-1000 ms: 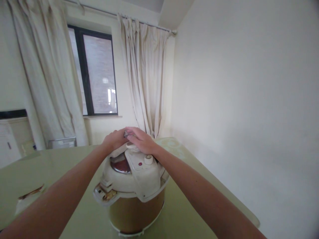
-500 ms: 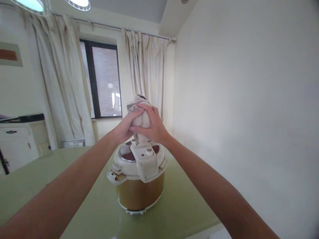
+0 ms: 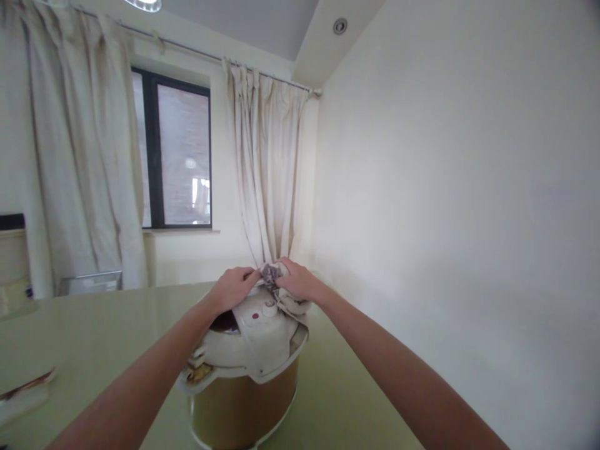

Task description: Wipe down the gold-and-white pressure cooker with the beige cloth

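Observation:
A round electric cooker stands on the table, with a gold body (image 3: 241, 406) and a white lid (image 3: 222, 350). The lid bears a knob (image 3: 269, 309) and a small red light. Over the top of the lid my left hand (image 3: 233, 289) is closed, its fingers curled onto it and its fingertips partly hidden. My right hand (image 3: 296, 280) grips a crumpled pale cloth (image 3: 295, 305), patterned grey in places. Part of the cloth hangs below that hand and lies against the lid's right side.
The green tabletop (image 3: 347, 400) spreads around the cooker. A blurred flat item (image 3: 28, 390) lies at its left. A plain white wall (image 3: 445, 219) rises close on the right. Behind are a window (image 3: 184, 156) and pale curtains (image 3: 267, 156).
Both hands have come down from above the cooker onto its lid and moved apart. The cloth, earlier bunched between both hands, is now in my right hand. The view has shifted.

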`<control>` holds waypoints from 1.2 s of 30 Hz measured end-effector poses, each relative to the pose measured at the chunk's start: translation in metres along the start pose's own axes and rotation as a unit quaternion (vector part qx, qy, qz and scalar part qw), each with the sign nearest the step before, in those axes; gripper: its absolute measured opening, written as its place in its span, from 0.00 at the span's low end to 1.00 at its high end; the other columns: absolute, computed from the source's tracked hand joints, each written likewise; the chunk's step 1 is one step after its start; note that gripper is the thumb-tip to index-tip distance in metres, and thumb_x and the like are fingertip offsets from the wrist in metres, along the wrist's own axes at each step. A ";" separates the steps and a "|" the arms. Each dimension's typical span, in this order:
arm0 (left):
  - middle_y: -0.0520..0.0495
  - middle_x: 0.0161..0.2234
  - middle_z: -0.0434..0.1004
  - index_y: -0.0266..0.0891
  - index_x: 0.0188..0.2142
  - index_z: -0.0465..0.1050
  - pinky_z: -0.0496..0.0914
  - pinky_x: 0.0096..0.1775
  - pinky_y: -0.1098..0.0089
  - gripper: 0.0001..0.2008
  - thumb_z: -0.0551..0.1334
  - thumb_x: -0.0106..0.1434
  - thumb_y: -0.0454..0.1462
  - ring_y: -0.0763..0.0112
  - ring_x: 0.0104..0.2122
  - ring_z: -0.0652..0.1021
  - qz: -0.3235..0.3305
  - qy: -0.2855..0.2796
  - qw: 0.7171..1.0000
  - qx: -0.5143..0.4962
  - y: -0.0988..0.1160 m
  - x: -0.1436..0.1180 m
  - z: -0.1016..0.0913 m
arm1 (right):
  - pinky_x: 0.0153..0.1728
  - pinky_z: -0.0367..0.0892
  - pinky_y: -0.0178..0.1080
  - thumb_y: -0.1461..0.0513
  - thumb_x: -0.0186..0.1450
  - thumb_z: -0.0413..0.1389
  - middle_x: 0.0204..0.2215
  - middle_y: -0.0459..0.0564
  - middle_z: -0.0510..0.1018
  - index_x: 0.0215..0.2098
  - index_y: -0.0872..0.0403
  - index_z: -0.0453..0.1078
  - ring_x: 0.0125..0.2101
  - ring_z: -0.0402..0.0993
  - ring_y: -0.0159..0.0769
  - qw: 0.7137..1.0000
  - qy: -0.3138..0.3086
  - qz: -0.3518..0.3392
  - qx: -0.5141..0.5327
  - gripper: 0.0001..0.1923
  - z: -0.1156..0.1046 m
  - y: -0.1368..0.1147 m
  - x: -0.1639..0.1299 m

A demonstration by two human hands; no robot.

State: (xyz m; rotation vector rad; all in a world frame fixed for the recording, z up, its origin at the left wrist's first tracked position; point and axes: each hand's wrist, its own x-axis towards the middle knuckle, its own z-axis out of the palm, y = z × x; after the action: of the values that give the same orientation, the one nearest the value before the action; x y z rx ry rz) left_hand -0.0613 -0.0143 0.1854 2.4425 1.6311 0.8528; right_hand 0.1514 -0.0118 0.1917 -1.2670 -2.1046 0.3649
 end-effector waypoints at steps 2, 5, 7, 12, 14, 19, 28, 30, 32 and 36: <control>0.41 0.42 0.86 0.44 0.38 0.82 0.70 0.47 0.64 0.27 0.46 0.74 0.51 0.58 0.44 0.82 0.011 0.018 1.000 -0.019 0.002 -0.002 -0.001 | 0.46 0.67 0.42 0.62 0.61 0.59 0.43 0.50 0.81 0.49 0.50 0.73 0.44 0.76 0.44 1.000 0.009 0.005 -0.023 0.17 0.006 0.004 0.029; 0.41 0.40 0.84 0.43 0.36 0.82 0.70 0.46 0.64 0.27 0.48 0.74 0.52 0.59 0.42 0.82 0.024 0.046 0.999 -0.011 0.006 -0.004 -0.002 | 0.44 0.67 0.40 0.64 0.57 0.60 0.39 0.48 0.81 0.43 0.51 0.75 0.42 0.75 0.42 0.998 -0.029 -0.046 0.036 0.15 0.020 0.013 0.072; 0.41 0.40 0.84 0.43 0.34 0.83 0.70 0.47 0.64 0.26 0.51 0.73 0.54 0.59 0.42 0.82 0.028 0.053 0.998 -0.006 0.007 -0.005 -0.001 | 0.44 0.68 0.39 0.65 0.53 0.59 0.34 0.45 0.79 0.38 0.52 0.75 0.39 0.74 0.40 0.987 -0.065 -0.068 0.132 0.14 0.032 0.019 0.093; 0.40 0.41 0.85 0.42 0.38 0.85 0.71 0.47 0.64 0.27 0.58 0.67 0.59 0.55 0.43 0.82 0.001 0.067 0.998 0.002 0.002 -0.003 0.006 | 0.47 0.70 0.40 0.58 0.55 0.59 0.34 0.46 0.81 0.35 0.52 0.76 0.40 0.76 0.41 0.960 -0.035 -0.043 0.273 0.10 0.050 0.035 0.100; 0.39 0.42 0.84 0.42 0.39 0.86 0.70 0.47 0.64 0.27 0.58 0.67 0.59 0.55 0.43 0.82 -0.004 0.068 0.998 0.002 0.000 -0.002 0.008 | 0.48 0.70 0.42 0.55 0.56 0.59 0.37 0.47 0.82 0.37 0.52 0.78 0.42 0.76 0.43 0.951 0.000 -0.026 0.308 0.13 0.047 0.040 0.084; 0.38 0.39 0.83 0.41 0.38 0.85 0.70 0.46 0.63 0.28 0.55 0.69 0.58 0.56 0.42 0.81 -0.007 0.070 0.997 0.023 0.001 -0.002 0.008 | 0.44 0.69 0.42 0.53 0.58 0.60 0.35 0.47 0.82 0.40 0.54 0.80 0.38 0.75 0.42 0.951 0.021 -0.020 0.308 0.17 0.018 0.040 0.013; 0.38 0.38 0.84 0.40 0.33 0.82 0.69 0.43 0.64 0.29 0.51 0.70 0.57 0.56 0.41 0.81 0.002 0.042 0.999 0.016 0.002 0.001 0.006 | 0.51 0.66 0.42 0.56 0.64 0.59 0.42 0.51 0.80 0.47 0.51 0.80 0.45 0.74 0.43 0.997 0.072 -0.019 0.004 0.15 -0.011 0.011 -0.058; 0.37 0.40 0.84 0.40 0.36 0.83 0.69 0.45 0.63 0.30 0.48 0.72 0.55 0.55 0.44 0.81 0.003 0.049 0.999 0.020 0.001 0.001 0.006 | 0.46 0.66 0.40 0.56 0.66 0.57 0.39 0.50 0.81 0.42 0.51 0.80 0.42 0.75 0.42 0.998 0.055 0.018 -0.033 0.12 -0.009 0.004 -0.035; 0.36 0.41 0.84 0.40 0.37 0.84 0.69 0.46 0.63 0.31 0.45 0.73 0.52 0.56 0.45 0.81 0.005 0.054 0.998 0.026 0.000 0.001 0.006 | 0.43 0.66 0.39 0.55 0.67 0.56 0.37 0.50 0.82 0.39 0.50 0.79 0.41 0.76 0.43 0.997 0.032 0.052 -0.057 0.11 -0.005 -0.002 -0.007; 0.37 0.41 0.85 0.41 0.38 0.84 0.69 0.45 0.65 0.32 0.43 0.75 0.51 0.58 0.44 0.82 0.013 0.058 0.998 0.034 0.000 0.000 0.006 | 0.42 0.67 0.41 0.54 0.67 0.56 0.43 0.54 0.84 0.39 0.51 0.79 0.45 0.78 0.49 0.994 0.015 0.069 -0.080 0.12 0.011 -0.006 0.044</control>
State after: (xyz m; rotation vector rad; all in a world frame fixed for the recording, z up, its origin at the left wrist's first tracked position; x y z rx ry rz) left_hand -0.0585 -0.0125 0.1803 2.5083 1.6965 0.9776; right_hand 0.1256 0.0245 0.2035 -1.5055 -2.0601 0.2373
